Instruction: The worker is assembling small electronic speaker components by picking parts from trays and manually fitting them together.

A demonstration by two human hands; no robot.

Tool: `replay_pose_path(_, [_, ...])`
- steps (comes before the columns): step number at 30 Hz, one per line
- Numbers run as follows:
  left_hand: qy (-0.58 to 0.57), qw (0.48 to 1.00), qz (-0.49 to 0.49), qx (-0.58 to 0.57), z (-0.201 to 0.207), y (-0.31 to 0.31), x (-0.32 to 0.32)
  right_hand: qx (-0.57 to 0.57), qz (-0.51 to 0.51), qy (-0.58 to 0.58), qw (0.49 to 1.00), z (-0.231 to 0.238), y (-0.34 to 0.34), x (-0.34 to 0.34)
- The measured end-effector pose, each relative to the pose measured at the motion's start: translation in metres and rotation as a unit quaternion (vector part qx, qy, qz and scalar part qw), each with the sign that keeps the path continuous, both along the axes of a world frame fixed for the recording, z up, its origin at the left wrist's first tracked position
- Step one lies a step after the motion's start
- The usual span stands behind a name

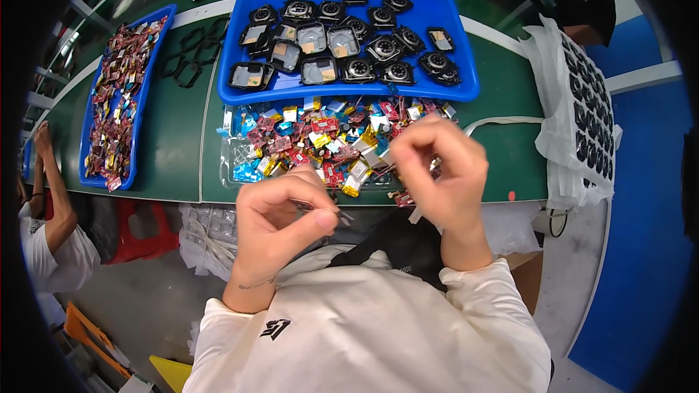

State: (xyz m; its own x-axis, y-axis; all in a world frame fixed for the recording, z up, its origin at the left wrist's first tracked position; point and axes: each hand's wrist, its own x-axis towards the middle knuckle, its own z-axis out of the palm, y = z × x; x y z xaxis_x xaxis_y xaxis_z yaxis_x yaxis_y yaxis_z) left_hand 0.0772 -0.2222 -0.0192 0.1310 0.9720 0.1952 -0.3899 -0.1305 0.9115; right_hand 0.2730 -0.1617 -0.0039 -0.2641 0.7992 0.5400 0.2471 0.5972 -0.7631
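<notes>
My left hand is closed in a pinch at the bench's near edge. A small dark-and-grey piece shows at its fingertips, too small to name. To the right, my right hand is also pinched shut. Part of a small metallic piece peeks out between its fingers, and a pale strip hangs below them; their kind is unclear. Just beyond both hands lies a pile of red circuit boards with silver and yellow battery cells, spread over a clear plastic tray.
A blue tray behind the pile holds several black smartwatch cases. Farther left, a narrow blue tray carries more red boards, near black frames. White-wrapped trays of black parts stand at right. A co-worker's arm reaches in at far left.
</notes>
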Motion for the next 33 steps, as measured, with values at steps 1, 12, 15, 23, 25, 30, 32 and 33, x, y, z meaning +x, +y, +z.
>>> replay_pose_path(1, [-0.005,1.000,0.020,0.000,0.000,0.000,-0.001,0.004,-0.050,-0.062,0.997,0.006,0.005,0.008])
replay_pose_path(12, [-0.008,1.000,0.021,0.011,-0.003,0.002,-0.004,0.137,-0.148,-0.393,0.897,0.020,0.078,0.064])
replay_pose_path(15, [-0.005,1.000,0.022,0.013,-0.002,0.002,-0.004,0.091,-0.094,-0.408,0.904,0.020,0.095,0.065])
replay_pose_path(23, [-0.002,1.000,0.023,0.013,0.001,0.000,-0.005,-0.032,-0.128,-0.302,0.944,0.010,0.116,0.065])
replay_pose_path(25, [-0.004,1.000,0.026,0.012,0.000,0.001,-0.005,-0.027,-0.126,-0.243,0.961,0.012,0.109,0.066])
replay_pose_path(30, [0.021,0.997,0.056,0.040,-0.002,0.004,-0.009,-0.236,0.029,0.144,0.960,0.029,0.049,0.029])
replay_pose_path(32, [0.038,0.996,0.070,0.049,0.002,0.006,-0.006,-0.262,0.054,0.190,0.945,0.019,0.030,0.014])
replay_pose_path(33, [0.056,0.993,0.083,0.060,0.005,0.008,-0.006,-0.276,0.065,0.197,0.939,0.014,0.023,0.007])
